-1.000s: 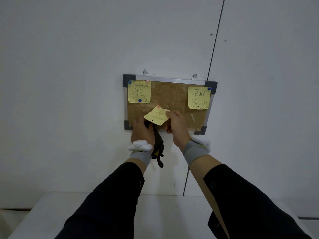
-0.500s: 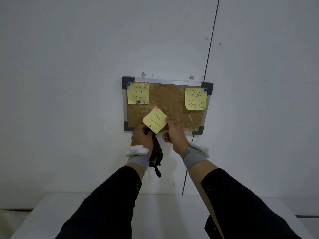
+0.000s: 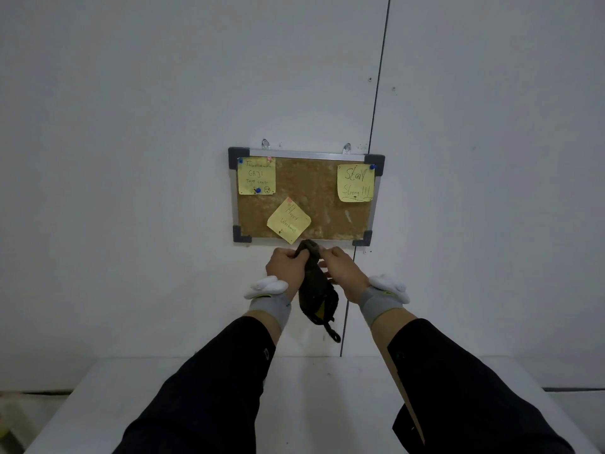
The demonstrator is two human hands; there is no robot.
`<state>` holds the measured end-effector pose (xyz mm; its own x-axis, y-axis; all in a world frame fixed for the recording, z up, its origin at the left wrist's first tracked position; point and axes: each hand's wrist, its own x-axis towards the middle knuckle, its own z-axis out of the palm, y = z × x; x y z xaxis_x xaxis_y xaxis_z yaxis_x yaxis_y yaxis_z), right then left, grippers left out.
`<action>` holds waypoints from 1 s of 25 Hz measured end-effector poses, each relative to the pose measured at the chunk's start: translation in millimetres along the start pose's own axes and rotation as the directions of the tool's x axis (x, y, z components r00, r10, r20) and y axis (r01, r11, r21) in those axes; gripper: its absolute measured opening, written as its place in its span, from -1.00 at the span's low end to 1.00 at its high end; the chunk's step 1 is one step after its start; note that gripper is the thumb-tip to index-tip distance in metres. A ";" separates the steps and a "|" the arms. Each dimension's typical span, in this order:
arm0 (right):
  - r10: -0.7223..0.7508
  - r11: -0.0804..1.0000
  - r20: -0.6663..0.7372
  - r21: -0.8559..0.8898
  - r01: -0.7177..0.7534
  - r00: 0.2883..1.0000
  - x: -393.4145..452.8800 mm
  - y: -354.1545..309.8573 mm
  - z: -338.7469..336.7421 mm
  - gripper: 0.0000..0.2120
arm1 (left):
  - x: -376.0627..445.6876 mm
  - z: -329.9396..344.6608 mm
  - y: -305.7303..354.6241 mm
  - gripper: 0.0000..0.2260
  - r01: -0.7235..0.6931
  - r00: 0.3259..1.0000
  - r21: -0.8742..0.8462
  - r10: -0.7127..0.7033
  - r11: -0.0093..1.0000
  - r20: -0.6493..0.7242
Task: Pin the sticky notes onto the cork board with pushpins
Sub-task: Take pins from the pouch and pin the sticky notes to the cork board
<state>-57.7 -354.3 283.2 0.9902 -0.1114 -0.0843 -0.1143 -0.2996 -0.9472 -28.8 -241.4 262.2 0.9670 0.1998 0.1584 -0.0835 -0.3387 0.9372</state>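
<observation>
A framed cork board (image 3: pixel 314 191) hangs on the white wall. Three yellow sticky notes are on it: one at the top left (image 3: pixel 256 175) with blue pushpins, one at the top right (image 3: pixel 355 183) with a blue pin, and a tilted one (image 3: pixel 288 221) at the bottom middle, held by a pink pin at its top corner. Just below the board, my left hand (image 3: pixel 286 267) and my right hand (image 3: pixel 342 268) both grip the top of a small dark pouch (image 3: pixel 316 290), which hangs down between them.
A white table top (image 3: pixel 314 404) lies below, against the wall. A dark vertical seam (image 3: pixel 376 93) runs down the wall panels right of the board. Two clear hooks (image 3: pixel 265 144) carry the board.
My right hand has let go of the tilted note, which now hangs by its pin. Both hands have dropped below the board and now hold the pouch together.
</observation>
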 end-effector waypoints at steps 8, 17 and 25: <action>-0.059 0.908 0.140 0.420 -0.005 0.988 -19.5 -17.5 -12.4 -0.71 | -5.4 3.2 33.2 -0.86 -0.004 0.999 -0.158 0.011 0.987 0.042; -0.376 0.787 -0.010 0.524 0.325 0.926 4.0 -56.3 -15.4 -0.76 | 25.6 -7.0 78.4 -0.78 -0.191 0.982 -0.276 0.182 0.942 -0.056; -0.783 0.607 -0.324 -0.585 0.539 0.530 44.7 -105.9 -14.6 -0.75 | 52.2 -6.9 84.3 -0.92 -0.339 0.935 -0.191 0.308 0.921 -0.176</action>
<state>-2.4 -341.4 384.2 0.5886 -0.1314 0.7977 0.4173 -0.7957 -0.4390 13.0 -253.2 351.6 0.8360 0.2442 0.4914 -0.4509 -0.2044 0.8688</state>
